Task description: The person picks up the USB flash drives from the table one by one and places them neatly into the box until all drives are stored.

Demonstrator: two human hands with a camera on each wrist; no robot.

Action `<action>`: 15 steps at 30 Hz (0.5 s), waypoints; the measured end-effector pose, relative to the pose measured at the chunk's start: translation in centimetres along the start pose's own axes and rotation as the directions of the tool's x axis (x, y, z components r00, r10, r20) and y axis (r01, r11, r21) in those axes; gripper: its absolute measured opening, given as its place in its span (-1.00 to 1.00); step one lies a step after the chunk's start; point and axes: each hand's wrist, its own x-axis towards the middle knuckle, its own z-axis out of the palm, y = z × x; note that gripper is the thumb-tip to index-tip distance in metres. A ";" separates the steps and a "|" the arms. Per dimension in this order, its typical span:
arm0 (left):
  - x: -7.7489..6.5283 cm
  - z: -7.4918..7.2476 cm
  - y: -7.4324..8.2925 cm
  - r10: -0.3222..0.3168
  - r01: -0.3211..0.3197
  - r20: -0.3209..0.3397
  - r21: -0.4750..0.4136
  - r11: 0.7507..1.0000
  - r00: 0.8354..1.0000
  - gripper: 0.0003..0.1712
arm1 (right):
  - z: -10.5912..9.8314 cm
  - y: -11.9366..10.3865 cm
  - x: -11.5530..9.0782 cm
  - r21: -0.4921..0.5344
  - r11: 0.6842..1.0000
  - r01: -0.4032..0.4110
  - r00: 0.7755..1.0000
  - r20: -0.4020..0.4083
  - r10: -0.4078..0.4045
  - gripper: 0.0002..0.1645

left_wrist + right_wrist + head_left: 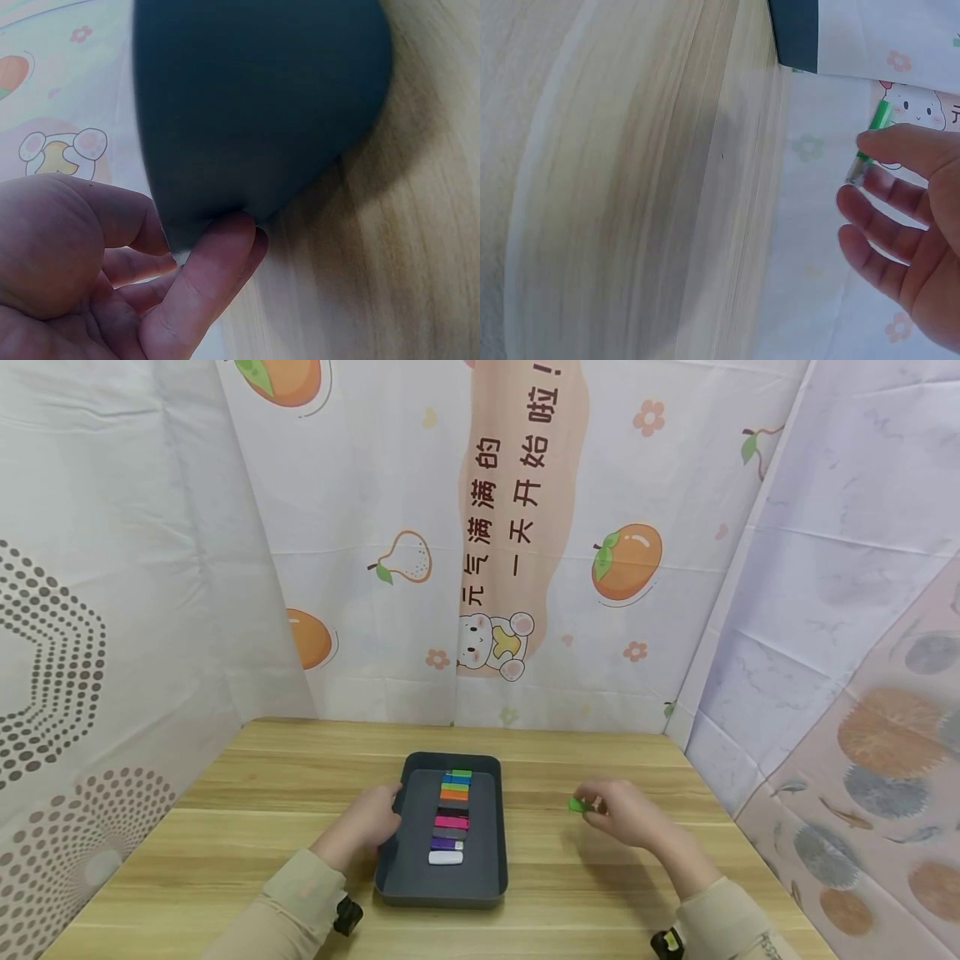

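Note:
A dark grey tray (pixel 489 877) lies on the table with a column of small colored USB flash drives (pixel 453 795) inside it. At its left side, my left hand (pixel 372 816) grips the wall; the left wrist view shows thumb and fingers (pixel 217 262) pinching the tray edge (pixel 255 112). Right of the tray, my right hand (pixel 622 812) holds a green USB flash drive (pixel 577 805) above the table. In the right wrist view the green drive (pixel 881 116) is pinched between thumb and index finger, its silvery end pointing down. The other fingers are loosely bent.
The wooden table (pixel 300 777) runs back to a printed curtain (pixel 375 635). Patterned cloths hang at the left (pixel 150 635) and right (pixel 817 635) sides. A small black device (pixel 347 916) sits on the left wrist, and another (pixel 667 943) on the right.

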 end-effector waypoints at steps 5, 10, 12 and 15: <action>0.0 -0.1 0.1 -0.001 0.001 0.003 0.008 1.000 1.000 -0.30 | 0.0 0.2 0.1 -0.003 1.000 -0.005 0.995 -0.095 0.005 -0.76; -0.1 -0.1 0.2 0.001 -0.001 0.003 0.005 1.000 1.000 -0.30 | -0.3 0.2 0.3 0.049 0.999 -0.014 0.985 -0.171 0.023 -0.75; -0.1 -0.1 0.2 0.001 -0.001 0.004 0.001 1.000 1.000 -0.30 | -0.4 0.0 0.3 0.086 0.996 -0.020 0.980 -0.195 0.037 -0.74; -0.1 0.0 0.1 0.004 -0.004 0.001 -0.001 1.000 1.000 -0.31 | -0.6 -0.2 0.4 0.146 0.989 -0.027 0.973 -0.225 0.060 -0.72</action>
